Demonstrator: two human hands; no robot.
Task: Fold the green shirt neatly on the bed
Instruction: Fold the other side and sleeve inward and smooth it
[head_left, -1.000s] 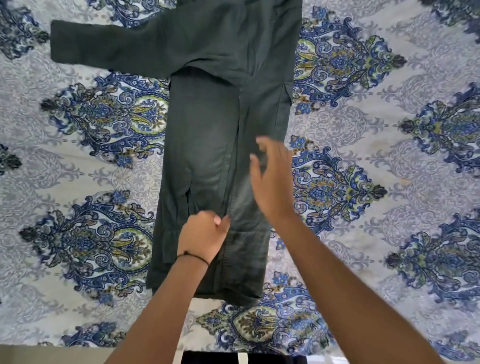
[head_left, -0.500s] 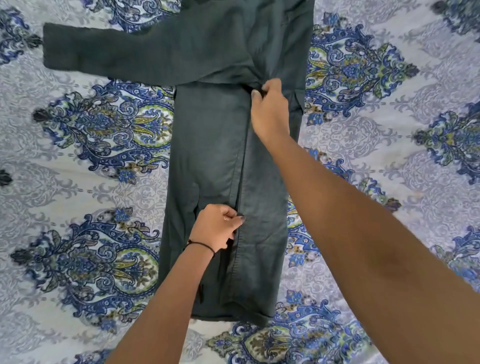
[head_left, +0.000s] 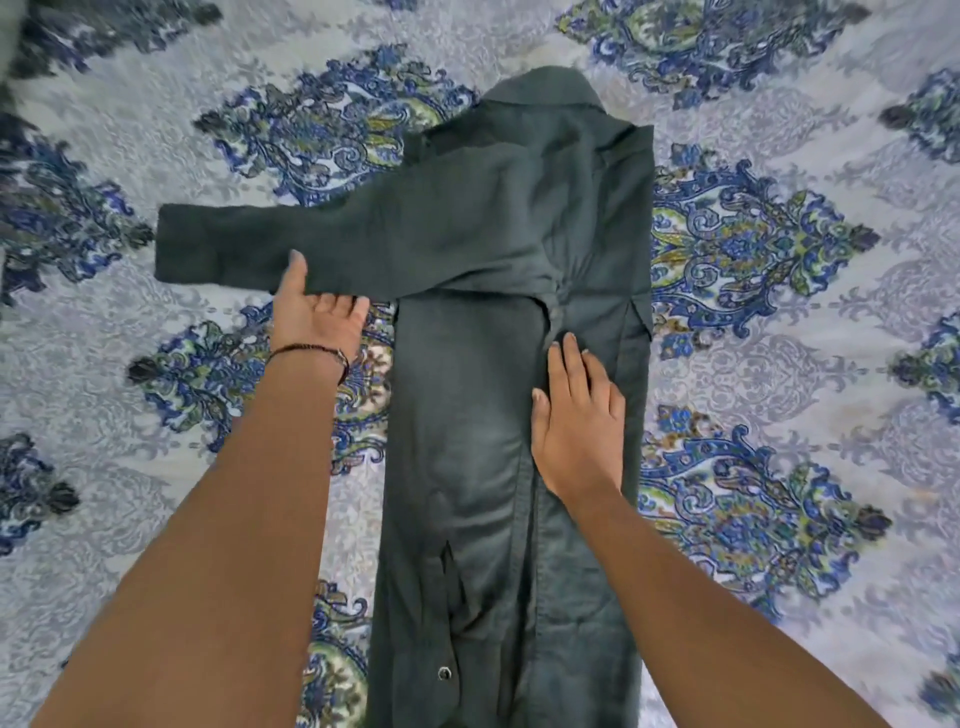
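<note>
The green shirt (head_left: 467, 441) lay in a long strip down the middle of the bed (head_left: 779, 364), with one sleeve (head_left: 363, 249) stretched toward the left edge. The left grip (head_left: 317, 312) grasped that sleeve, thumb on top and fingers beneath. The right grip (head_left: 576, 415), released and flat, pressed on the strip's middle.

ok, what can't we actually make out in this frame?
1) Hem of the shirt: head view, cut off by the bottom edge.
2) Fingertips of the left hand: head view, tucked under the sleeve it grips; only thumb and palm show.
3) Second sleeve: head view, not visible, probably under the folded cloth.
4) The dark shape in the top left corner: head view, blurred and cropped, cannot tell what it is.
</note>
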